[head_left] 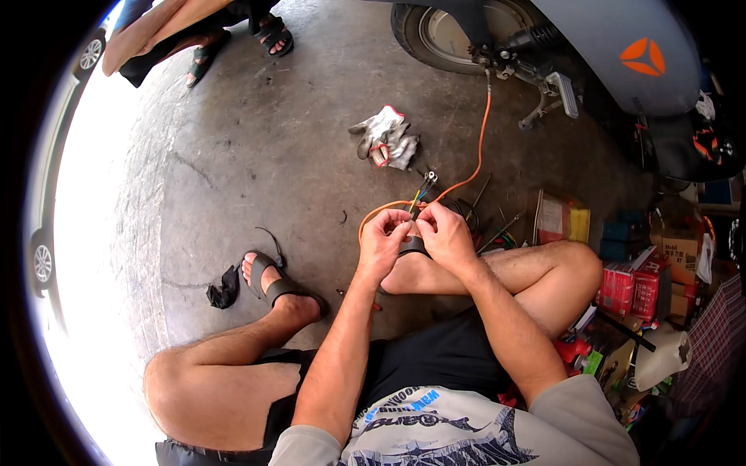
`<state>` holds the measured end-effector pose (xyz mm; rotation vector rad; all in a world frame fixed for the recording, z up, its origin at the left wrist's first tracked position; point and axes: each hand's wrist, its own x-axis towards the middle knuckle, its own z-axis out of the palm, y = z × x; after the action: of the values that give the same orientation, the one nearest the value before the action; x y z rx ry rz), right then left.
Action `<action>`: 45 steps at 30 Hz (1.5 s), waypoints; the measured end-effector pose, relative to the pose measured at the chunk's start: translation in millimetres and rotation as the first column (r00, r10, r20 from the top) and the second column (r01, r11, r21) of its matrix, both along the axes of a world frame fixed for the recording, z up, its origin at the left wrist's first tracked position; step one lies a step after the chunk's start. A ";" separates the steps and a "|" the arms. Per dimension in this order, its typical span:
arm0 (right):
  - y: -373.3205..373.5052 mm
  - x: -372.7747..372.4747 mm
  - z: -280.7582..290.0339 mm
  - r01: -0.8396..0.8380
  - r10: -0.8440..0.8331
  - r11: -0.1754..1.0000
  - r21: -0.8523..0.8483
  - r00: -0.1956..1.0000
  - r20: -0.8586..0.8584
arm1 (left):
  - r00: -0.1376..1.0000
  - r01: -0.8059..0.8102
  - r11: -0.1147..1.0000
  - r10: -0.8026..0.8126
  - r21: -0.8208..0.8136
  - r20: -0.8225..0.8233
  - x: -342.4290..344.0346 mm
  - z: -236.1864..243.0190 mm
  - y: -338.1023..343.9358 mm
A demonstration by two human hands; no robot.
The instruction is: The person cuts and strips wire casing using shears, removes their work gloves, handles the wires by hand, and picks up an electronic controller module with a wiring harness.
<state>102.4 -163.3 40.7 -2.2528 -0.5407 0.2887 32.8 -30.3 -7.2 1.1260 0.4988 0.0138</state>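
My left hand (382,241) and my right hand (443,237) pinch close together at thin wires (416,198) above my right foot. What lies between the fingertips is too small to make out fully. A long orange cable (482,132) runs from the wheel area of a grey scooter (614,46) and loops behind my hands. Just above them is a small metal-ended fitting (430,178) with yellow and blue wires. A pair of white and grey work gloves (388,136) lies on the concrete farther forward.
Another person's sandalled feet (203,58) are at the upper left. Tools (501,229), a cardboard box (678,259), red packages (645,291) and a white plastic container (660,357) crowd the right. A black cloth (224,287) lies left. A car (54,210) stands outside, beyond the bright edge.
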 end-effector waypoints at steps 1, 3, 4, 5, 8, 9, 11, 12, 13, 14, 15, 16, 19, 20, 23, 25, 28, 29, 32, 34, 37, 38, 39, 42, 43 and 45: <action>0.1 0.0 1.1 0.000 0.000 1.000 -0.001 1.000 0.000 | 1.000 0.006 1.000 -0.006 0.027 0.002 0.3 0.8 -0.1; 0.5 -0.1 3.3 0.007 -0.014 0.995 -0.104 0.998 -0.065 | 1.000 0.012 0.998 -0.012 0.055 0.005 0.5 1.0 -0.1; 0.1 1.2 0.6 0.007 -0.014 0.995 -0.104 0.998 -0.064 | 1.000 0.009 0.998 -0.010 0.066 0.015 0.5 0.4 -0.3; -0.8 4.0 -5.5 0.081 -0.091 0.996 -0.044 0.926 -0.367 | 1.000 0.005 0.997 -0.007 0.077 0.026 0.4 0.0 -0.4; -11.5 12.0 -21.4 0.359 -0.011 0.921 0.149 0.406 -0.914 | 0.999 0.001 0.998 -0.004 0.063 0.041 -0.1 1.4 -1.1; -13.2 13.4 -22.5 0.575 0.229 0.795 0.193 0.011 -0.973 | 0.999 0.001 0.998 -0.003 0.065 0.041 -0.4 2.2 -0.9; -16.0 13.7 -24.9 0.596 0.268 0.775 0.208 -0.013 -0.963 | 0.999 -0.003 0.998 0.000 0.067 0.046 -0.5 4.4 -1.9; -13.6 13.4 -20.9 0.617 0.306 0.756 0.219 -0.038 -0.951 | 0.999 -0.004 0.998 0.001 0.067 0.046 -0.7 6.4 -1.5; -12.3 12.4 -16.3 0.616 0.307 0.756 0.219 -0.038 -0.951 | 1.000 -0.003 0.999 0.001 0.052 0.027 -1.0 8.4 -1.0; -12.3 10.6 -11.0 0.511 0.116 0.836 0.201 0.193 -0.974 | 1.000 -0.002 0.999 0.001 0.037 0.008 -1.1 10.3 -0.6; -10.9 9.1 -4.4 0.411 -0.055 0.900 0.142 0.432 -0.900 | 1.000 -0.002 0.999 0.002 0.037 0.012 -0.9 10.3 -0.8; -10.8 6.9 -4.4 0.410 -0.055 0.901 0.144 0.435 -0.899 | 1.000 0.009 0.999 -0.010 0.046 0.012 -0.8 10.1 -0.9; -3.4 -1.2 5.3 0.046 -0.032 0.991 0.123 0.993 -0.112 | 1.000 0.006 1.000 -0.007 0.027 0.023 -1.4 6.4 -0.3; -0.2 -2.6 10.3 0.043 -0.029 0.991 0.124 0.993 -0.114 | 0.999 -0.005 1.000 0.005 -0.001 0.034 -2.5 4.6 0.4; 3.6 -1.2 21.8 -0.131 0.137 0.990 -0.052 0.978 0.158 | 0.999 0.008 1.000 -0.008 -0.002 0.042 -1.4 6.4 0.9; 2.7 0.0 19.0 -0.154 0.175 0.981 -0.115 0.961 0.214 | 0.999 0.021 1.000 -0.022 0.016 0.029 -0.2 7.4 1.4; 0.7 4.4 5.3 -0.081 0.071 0.996 -0.032 0.968 -0.241 | 0.998 0.058 0.997 -0.059 0.053 0.007 0.4 9.1 1.8; -1.0 7.3 0.3 0.075 -0.019 0.996 0.051 0.717 -0.696 | 0.997 0.081 0.994 -0.081 0.075 -0.002 1.2 9.9 1.3; -5.6 13.7 -1.6 0.557 0.194 0.813 0.171 0.018 -0.981 | 0.998 0.068 0.990 -0.067 0.122 -0.009 -0.5 9.5 1.5; -3.4 9.6 3.7 0.563 0.242 0.803 0.198 -0.004 -0.970 | 0.998 0.054 0.987 -0.056 0.150 0.010 -0.3 9.5 1.7; -2.4 0.3 12.5 0.268 -0.082 0.948 0.172 0.728 -0.681 | 0.999 0.034 0.987 -0.038 0.159 0.022 -0.8 7.8 2.6; -1.7 -3.1 14.9 0.266 -0.081 0.949 0.171 0.728 -0.680 | 0.999 0.028 0.990 -0.030 0.140 0.011 -1.2 6.8 2.8; -0.1 -7.1 21.7 0.070 -0.022 0.988 0.135 0.944 -0.329 | 0.999 0.028 0.990 -0.030 0.138 0.012 -0.5 8.4 2.4; -3.2 -4.8 20.0 -0.178 0.182 0.983 -0.037 0.967 0.178 | 0.999 0.046 0.993 -0.048 0.111 0.010 0.0 10.5 2.5; -2.5 -4.4 19.8 -0.205 0.230 0.971 -0.120 0.939 0.257 | 0.998 0.060 0.990 -0.062 0.130 0.013 -0.5 9.8 2.7; -0.8 -3.2 17.8 -0.225 0.283 0.953 -0.203 0.901 0.330 | 0.997 0.072 0.986 -0.076 0.149 0.016 -1.0 7.9 2.4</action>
<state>99.3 -164.0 58.6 -2.4046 -1.0439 0.0504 31.9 -28.0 0.7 1.2888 0.4417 -0.0014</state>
